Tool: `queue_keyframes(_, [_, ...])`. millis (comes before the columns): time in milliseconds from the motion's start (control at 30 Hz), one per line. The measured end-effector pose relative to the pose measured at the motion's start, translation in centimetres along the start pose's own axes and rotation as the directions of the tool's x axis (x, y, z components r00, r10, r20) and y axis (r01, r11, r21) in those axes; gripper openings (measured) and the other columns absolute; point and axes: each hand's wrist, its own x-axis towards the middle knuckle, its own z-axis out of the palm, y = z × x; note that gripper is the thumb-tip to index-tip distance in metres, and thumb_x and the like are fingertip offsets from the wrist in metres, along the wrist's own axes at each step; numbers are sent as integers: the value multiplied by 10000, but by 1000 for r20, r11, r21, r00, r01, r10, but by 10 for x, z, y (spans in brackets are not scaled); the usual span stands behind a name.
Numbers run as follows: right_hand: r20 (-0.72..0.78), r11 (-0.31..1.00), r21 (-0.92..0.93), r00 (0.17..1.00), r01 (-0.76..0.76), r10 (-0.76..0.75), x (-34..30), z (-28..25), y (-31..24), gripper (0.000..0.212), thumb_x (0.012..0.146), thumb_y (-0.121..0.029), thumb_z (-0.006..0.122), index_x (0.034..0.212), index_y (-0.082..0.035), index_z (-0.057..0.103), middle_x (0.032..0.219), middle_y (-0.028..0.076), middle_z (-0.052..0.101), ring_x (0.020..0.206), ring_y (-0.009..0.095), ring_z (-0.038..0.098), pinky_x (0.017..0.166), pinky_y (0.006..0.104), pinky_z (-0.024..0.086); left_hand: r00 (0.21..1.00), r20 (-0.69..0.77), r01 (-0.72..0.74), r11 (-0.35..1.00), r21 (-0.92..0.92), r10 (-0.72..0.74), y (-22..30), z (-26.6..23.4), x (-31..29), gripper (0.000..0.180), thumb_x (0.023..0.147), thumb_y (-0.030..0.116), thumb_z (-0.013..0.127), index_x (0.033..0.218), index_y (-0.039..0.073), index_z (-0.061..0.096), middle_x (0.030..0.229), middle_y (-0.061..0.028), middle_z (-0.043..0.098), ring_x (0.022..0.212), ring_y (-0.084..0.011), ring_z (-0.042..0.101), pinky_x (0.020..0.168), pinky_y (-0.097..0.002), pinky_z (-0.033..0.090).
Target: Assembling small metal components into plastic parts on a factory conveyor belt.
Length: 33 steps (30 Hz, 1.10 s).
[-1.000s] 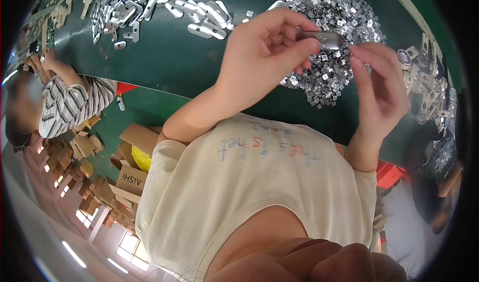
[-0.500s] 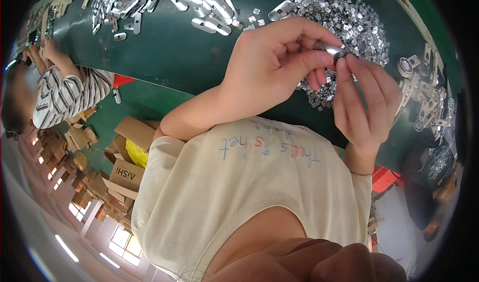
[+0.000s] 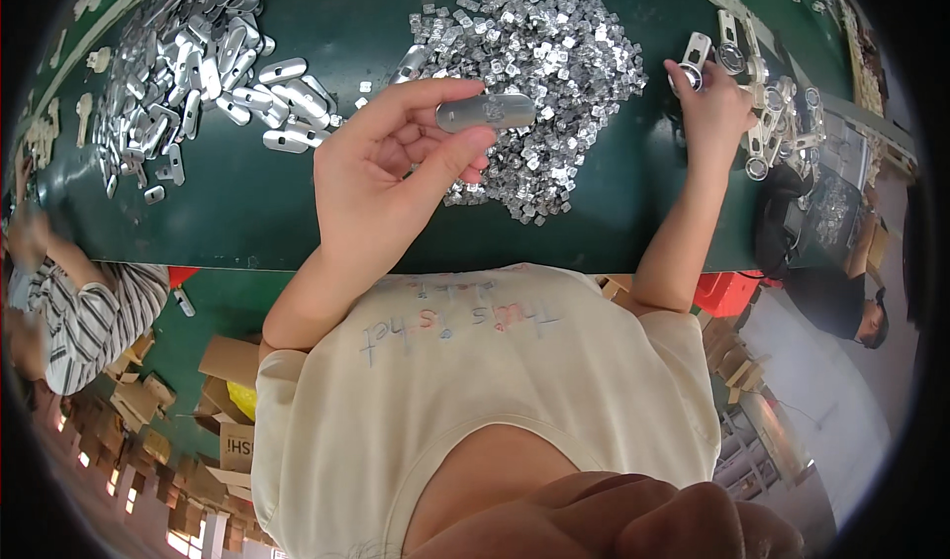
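Fingers of the left hand (image 3: 381, 178): thumb and forefinger closed lightly on one flat oblong metal plate (image 3: 485, 112), pinched at its near end so the rest stood free and level, its stamped face turned up, seemingly for inspection; the other fingers curled loosely beneath. Directly behind and under the plate: a heap of small bright metal pieces (image 3: 539, 59), loose on the green table (image 3: 247, 213), apparently kept within short reach of both hands. Further out on the thumb's side: a spread of like oblong plates (image 3: 198, 64), lying flat and overlapping, the likely stock from which the held one matched. Fingers of the right hand (image 3: 708, 109): extended well apart from the left, tips resting on a ring-ended metal fitting (image 3: 693, 62) at the edge of a cluster of assembled fittings (image 3: 777, 114); whether they had closed on it could not be told. Beyond the table's near edge: cardboard boxes (image 3: 228, 391) on the floor, and another person's striped sleeve (image 3: 84, 322) at the table's far left.
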Motion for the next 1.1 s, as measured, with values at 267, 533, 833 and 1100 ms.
queue_keyframes(267, [49, 353, 934, 998, -60, 40, 3, -8, 9, 183, 845, -164, 621, 941, -10, 594, 1005, 80, 563, 838, 164, 564, 713, 302, 467, 997, -41, -67, 996, -52, 65, -6, 0, 4, 261, 787, -59, 615, 1031, -28, 528, 843, -103, 627, 690, -118, 619, 602, -209, 498])
queue_keyframes(533, [-93, -118, 992, 861, 38, -501, -39, -65, -54, 375, 910, -205, 506, 1196, 38, 508, 1030, 162, 553, 699, 147, 522, 573, 234, 408, 993, 66, -93, 995, -31, 95, -2, -5, 2, 295, 794, -102, 577, 1083, -59, 532, 889, -122, 616, 774, -171, 643, 688, -258, 541])
queue_keyframes(833, [-431, 202, 750, 696, 630, -574, -52, -100, -87, 373, 695, -73, 724, 1014, 19, 555, 933, 138, 545, 845, 255, 544, 727, 326, 442, 991, 129, -25, 999, -29, 28, 6, -10, -8, 343, 788, -142, 505, 1120, -59, 503, 956, -131, 606, 852, -179, 628, 745, -270, 534])
queue_keyframes(1100, [-400, 165, 789, 698, 592, -594, -52, -99, -90, 342, 692, -85, 725, 972, 19, 557, 929, 147, 545, 841, 271, 542, 710, 338, 447, 983, 181, 42, 999, -31, -35, 11, -11, -9, 373, 767, -164, 463, 1120, -52, 513, 934, -117, 609, 856, -166, 620, 778, -285, 526])
